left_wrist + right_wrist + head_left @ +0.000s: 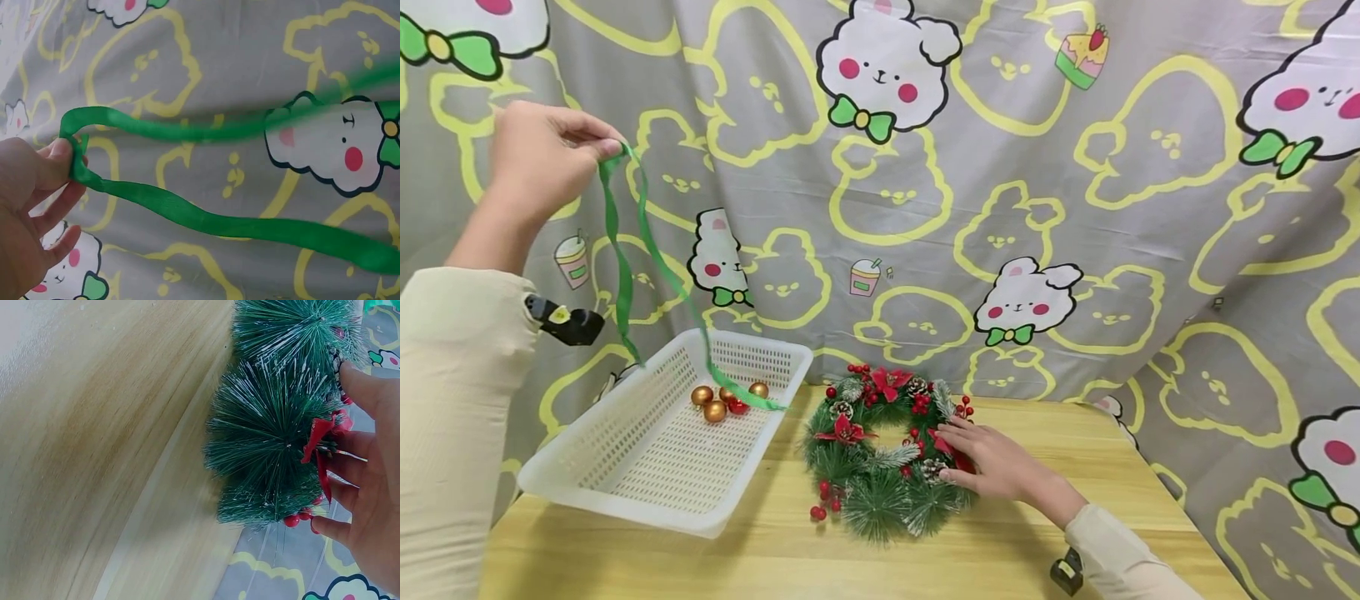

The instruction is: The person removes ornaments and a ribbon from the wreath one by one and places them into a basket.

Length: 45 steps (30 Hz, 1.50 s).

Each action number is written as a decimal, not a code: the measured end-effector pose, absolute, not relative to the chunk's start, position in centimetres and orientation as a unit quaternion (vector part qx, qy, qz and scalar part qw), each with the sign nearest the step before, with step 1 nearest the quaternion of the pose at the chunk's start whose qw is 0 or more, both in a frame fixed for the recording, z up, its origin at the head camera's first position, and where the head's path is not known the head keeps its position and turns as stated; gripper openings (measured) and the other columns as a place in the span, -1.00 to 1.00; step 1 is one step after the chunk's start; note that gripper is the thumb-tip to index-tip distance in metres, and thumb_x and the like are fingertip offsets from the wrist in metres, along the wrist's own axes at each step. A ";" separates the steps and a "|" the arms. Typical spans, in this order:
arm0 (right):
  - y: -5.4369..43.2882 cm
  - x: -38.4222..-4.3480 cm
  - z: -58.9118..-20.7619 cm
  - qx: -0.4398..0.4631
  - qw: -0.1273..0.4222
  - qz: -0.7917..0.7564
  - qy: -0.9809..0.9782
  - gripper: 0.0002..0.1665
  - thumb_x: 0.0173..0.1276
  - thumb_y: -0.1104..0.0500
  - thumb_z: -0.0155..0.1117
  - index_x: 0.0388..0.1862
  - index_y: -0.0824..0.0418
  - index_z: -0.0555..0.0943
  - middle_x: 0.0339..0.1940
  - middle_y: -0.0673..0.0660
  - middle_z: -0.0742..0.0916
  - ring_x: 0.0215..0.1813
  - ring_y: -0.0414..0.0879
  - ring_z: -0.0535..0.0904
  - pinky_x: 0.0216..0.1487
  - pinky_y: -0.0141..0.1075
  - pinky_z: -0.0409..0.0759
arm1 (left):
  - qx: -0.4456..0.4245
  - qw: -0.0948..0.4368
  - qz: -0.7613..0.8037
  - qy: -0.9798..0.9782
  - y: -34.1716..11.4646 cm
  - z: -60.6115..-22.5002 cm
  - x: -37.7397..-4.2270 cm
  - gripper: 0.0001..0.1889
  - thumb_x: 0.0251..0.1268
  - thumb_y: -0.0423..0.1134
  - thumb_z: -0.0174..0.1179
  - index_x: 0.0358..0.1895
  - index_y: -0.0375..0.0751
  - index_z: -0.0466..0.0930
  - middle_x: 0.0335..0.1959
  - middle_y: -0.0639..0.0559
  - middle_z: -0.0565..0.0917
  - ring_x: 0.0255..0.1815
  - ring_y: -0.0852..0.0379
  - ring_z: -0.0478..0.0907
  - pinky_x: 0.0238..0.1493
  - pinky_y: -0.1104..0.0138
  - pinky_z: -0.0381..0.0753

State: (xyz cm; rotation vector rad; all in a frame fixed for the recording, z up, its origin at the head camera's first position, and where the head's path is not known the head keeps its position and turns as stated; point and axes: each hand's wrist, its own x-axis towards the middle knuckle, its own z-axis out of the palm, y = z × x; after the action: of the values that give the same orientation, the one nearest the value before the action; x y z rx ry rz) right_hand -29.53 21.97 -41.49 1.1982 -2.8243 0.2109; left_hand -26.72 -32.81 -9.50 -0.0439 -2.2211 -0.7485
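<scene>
High on the left, my left hand (550,158) pinches a green ribbon (659,258) between thumb and fingertips. Two long ends hang from the pinch; one trails down over the basket's inside and rim. In the left wrist view the ribbon (175,200) bends over at the fingertips of the left hand (37,187). A Christmas wreath (880,500) with red flowers, berries and pinecones lies on the table. My right hand (1000,462) rests on its right side, fingers extended. The right wrist view shows the fingers of this hand (369,469) spread against the wreath (269,437) near a red flower.
A white plastic basket (625,507) stands on the left of the wooden table (820,567). Several gold balls (715,411) and a red ball (738,407) lie inside it. A grey patterned curtain (1030,208) hangs behind the table.
</scene>
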 end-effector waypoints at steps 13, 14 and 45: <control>22.1 -29.6 -41.5 0.391 0.038 0.073 -0.917 -0.19 0.52 -0.32 0.08 0.53 0.16 0.40 0.52 0.23 0.49 0.59 0.26 0.27 0.47 0.22 0.30 | -0.070 0.320 -0.198 -0.924 -30.7 -11.9 -28.1 -0.74 0.42 -0.19 0.29 -0.09 -0.36 0.77 -0.48 0.20 0.78 -0.51 0.69 0.32 -0.38 0.50 0.30; 22.1 -29.6 -41.5 0.391 0.039 0.073 -0.917 -0.19 0.52 -0.32 0.08 0.53 0.16 0.40 0.52 0.23 0.49 0.59 0.26 0.27 0.47 0.22 0.30 | -0.075 0.316 -0.189 -0.927 -30.4 -12.1 -28.1 -0.75 0.42 -0.21 0.29 -0.09 -0.35 0.78 -0.41 0.02 0.82 -0.51 0.65 0.33 -0.40 0.47 0.31; 22.0 -29.6 -41.6 0.396 0.040 0.078 -0.914 -0.21 0.52 -0.28 0.11 0.51 0.18 0.42 0.51 0.24 0.50 0.58 0.27 0.28 0.48 0.21 0.30 | -0.244 0.052 -0.059 -0.967 -25.9 -18.7 -28.6 -0.84 0.21 -0.49 0.34 -0.47 -0.17 0.75 -0.53 0.10 0.67 -0.45 0.18 0.43 -0.34 0.29 0.44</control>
State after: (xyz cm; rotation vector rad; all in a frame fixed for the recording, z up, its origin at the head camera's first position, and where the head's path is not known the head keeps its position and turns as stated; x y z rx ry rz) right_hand -29.59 22.03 -41.59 1.2146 -2.8001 0.2391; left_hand -28.62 -25.90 -18.67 -0.7432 -2.9401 -0.1784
